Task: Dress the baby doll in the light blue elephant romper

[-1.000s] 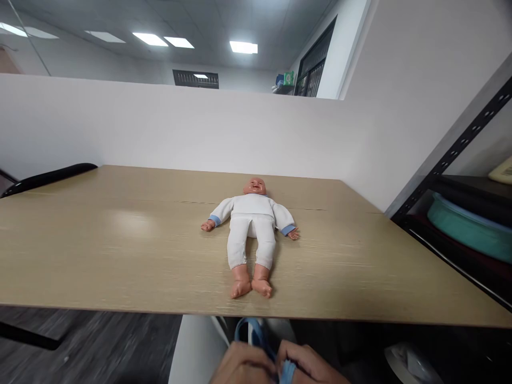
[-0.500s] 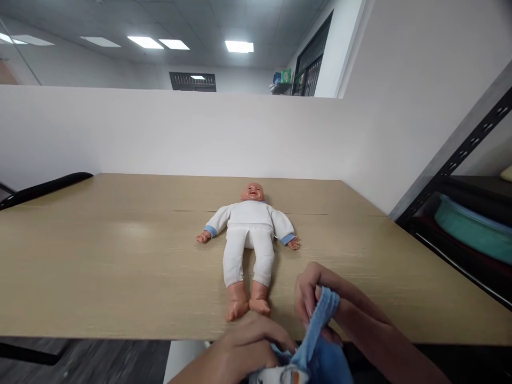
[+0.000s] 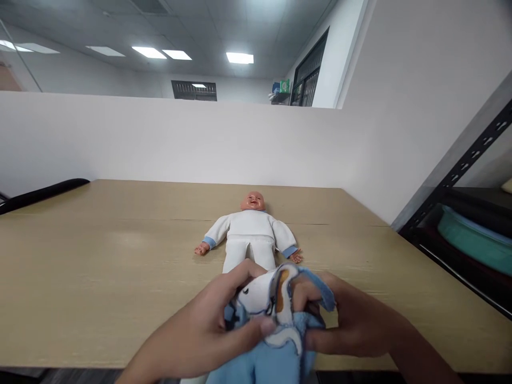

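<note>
A baby doll (image 3: 251, 224) in a white top with blue cuffs lies on its back on the table, head toward the wall. In front of its legs, my left hand (image 3: 204, 322) grips light-blue doll overalls (image 3: 260, 362) with a white and brown cartoon animal on the bib. Its thumb presses on the bib front. Across from it, my right hand (image 3: 354, 317) pinches the other side, with a blue strap looped over its fingers. The doll's lower legs and feet are hidden behind my hands and the garment.
The wooden table (image 3: 100, 288) reaches back to a white partition (image 3: 180, 144). At the right stands a black metal rack (image 3: 452, 176) holding a teal basin (image 3: 476, 234). A black curved edge (image 3: 48, 194) juts in at the left.
Both hands have lifted the overalls from below the table's front edge to in front of the doll's legs. The printed bib now faces me. My view has tilted slightly up.
</note>
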Demonstrator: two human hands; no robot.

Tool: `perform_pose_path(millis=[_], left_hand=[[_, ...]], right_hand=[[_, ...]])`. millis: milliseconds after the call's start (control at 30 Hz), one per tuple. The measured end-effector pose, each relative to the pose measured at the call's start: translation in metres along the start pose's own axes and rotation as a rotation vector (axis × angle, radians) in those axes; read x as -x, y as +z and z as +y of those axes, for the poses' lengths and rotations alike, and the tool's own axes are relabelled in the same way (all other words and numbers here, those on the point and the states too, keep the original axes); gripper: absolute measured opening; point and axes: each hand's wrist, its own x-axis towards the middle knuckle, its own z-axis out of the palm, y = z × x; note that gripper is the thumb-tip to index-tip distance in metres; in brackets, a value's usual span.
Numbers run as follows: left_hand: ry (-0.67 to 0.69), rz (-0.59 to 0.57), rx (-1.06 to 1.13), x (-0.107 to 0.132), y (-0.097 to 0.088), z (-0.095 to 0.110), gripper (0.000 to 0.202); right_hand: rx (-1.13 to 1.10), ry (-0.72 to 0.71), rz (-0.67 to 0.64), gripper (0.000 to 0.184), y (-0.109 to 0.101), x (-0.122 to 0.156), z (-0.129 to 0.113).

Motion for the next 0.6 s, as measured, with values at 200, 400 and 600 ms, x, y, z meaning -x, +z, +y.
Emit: perform_pose_path(millis=[200, 400, 600], left_hand=[[-0.132, -0.113, -0.267, -0.005, -0.042, -0.035, 0.057], [0.021, -0.054, -0.015, -0.038, -0.05, -0.038, 0.013], [0.066, -0.026, 0.156, -0.081, -0.059, -0.024, 0.004]], right_hand=[[-0.009, 0.009, 0.056, 0.012, -0.019, -0.013, -0.009], [-0.105, 0.141, -0.174, 0.073, -0.038, -0.047, 0.033], [-0.238, 0.127, -0.299, 0.051, -0.03, -0.091, 0.07]])
